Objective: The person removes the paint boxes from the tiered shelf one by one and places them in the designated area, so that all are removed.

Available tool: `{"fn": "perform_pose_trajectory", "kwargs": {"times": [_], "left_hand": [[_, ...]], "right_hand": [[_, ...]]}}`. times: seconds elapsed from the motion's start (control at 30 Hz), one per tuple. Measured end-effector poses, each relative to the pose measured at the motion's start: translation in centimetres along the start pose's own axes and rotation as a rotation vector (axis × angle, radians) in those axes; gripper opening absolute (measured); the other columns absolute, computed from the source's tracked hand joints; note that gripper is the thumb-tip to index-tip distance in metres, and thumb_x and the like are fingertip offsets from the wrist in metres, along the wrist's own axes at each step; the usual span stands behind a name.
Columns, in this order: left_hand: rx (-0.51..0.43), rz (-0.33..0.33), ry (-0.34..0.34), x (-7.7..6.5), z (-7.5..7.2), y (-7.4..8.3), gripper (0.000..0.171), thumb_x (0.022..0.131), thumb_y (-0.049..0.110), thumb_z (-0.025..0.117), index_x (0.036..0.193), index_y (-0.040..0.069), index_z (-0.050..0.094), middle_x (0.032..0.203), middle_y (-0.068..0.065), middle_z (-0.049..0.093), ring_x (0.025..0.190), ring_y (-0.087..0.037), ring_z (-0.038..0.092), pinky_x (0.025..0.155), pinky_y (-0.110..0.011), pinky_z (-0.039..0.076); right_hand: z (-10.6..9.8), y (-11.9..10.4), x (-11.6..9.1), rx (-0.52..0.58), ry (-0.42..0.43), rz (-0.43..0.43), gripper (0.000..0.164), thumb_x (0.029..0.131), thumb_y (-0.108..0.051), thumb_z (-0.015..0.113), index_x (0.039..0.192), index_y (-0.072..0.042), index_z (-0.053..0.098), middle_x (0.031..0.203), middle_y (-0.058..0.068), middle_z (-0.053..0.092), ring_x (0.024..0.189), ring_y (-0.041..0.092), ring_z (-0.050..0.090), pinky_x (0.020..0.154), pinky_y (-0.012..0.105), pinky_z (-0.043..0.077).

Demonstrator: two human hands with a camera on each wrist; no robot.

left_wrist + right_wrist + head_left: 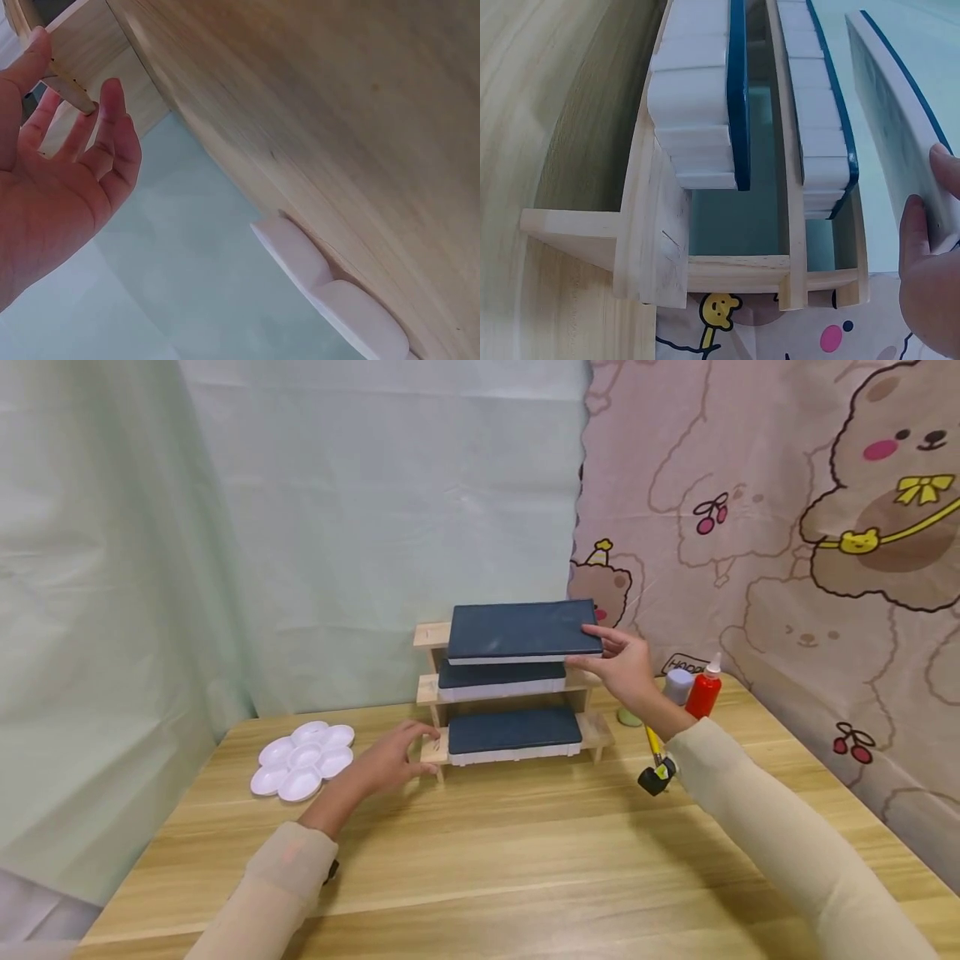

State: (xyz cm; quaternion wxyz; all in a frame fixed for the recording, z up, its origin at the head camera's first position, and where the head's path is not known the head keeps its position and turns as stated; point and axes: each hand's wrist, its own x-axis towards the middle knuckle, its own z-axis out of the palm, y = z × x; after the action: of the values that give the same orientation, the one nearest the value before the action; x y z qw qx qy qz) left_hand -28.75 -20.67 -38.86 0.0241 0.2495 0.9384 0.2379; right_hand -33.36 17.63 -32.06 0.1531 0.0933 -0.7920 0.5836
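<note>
A flat white box with a dark blue lid [525, 628] is over the top tier of a three-step wooden rack [597, 732]. My right hand [628, 668] pinches its right end, thumb below and fingers on the lid. In the right wrist view, this box [900, 127] stands tilted and apart from the shelves near my hand. Similar blue-lidded boxes lie on the middle tier [502, 677] and the bottom tier [513, 732]. My left hand [390, 760] grips the left end of the bottom shelf; in the left wrist view, the wood [71, 91] sits between thumb and fingers.
A white flower-shaped palette [305, 758] lies left of the rack. To the right stand a red squeeze bottle [703, 692], a pale lavender-capped container [678, 685] and a green item [628, 717]. A yellow stick-like item [653, 743] lies partly behind my right forearm. Curtains hang behind.
</note>
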Motion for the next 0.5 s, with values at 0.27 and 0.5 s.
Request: {"fn": "perform_pose_trajectory", "kwargs": {"times": [0.27, 0.5], "left_hand": [[-0.007, -0.01, -0.003, 0.0, 0.2, -0.1, 0.049, 0.092, 0.028, 0.072, 0.135, 0.011, 0.054, 0.14, -0.017, 0.048, 0.087, -0.023, 0.06, 0.09, -0.049, 0.049], [-0.005, 0.0, 0.005, 0.1, 0.3, -0.4, 0.05, 0.092, 0.028, 0.073, 0.135, 0.011, 0.054, 0.141, -0.018, 0.047, 0.085, -0.021, 0.059, 0.09, -0.048, 0.048]], "right_hand": [[-0.9, -0.4, -1.2, -0.013, -0.008, 0.027, 0.065, 0.074, -0.034, 0.088, 0.132, -0.016, 0.065, 0.152, 0.008, 0.043, 0.138, 0.03, 0.042, 0.109, 0.046, 0.04], [-1.8, -0.8, -2.2, 0.005, -0.028, 0.032, 0.062, 0.077, -0.028, 0.088, 0.133, -0.017, 0.065, 0.154, 0.009, 0.04, 0.137, 0.029, 0.042, 0.108, 0.046, 0.042]]}}
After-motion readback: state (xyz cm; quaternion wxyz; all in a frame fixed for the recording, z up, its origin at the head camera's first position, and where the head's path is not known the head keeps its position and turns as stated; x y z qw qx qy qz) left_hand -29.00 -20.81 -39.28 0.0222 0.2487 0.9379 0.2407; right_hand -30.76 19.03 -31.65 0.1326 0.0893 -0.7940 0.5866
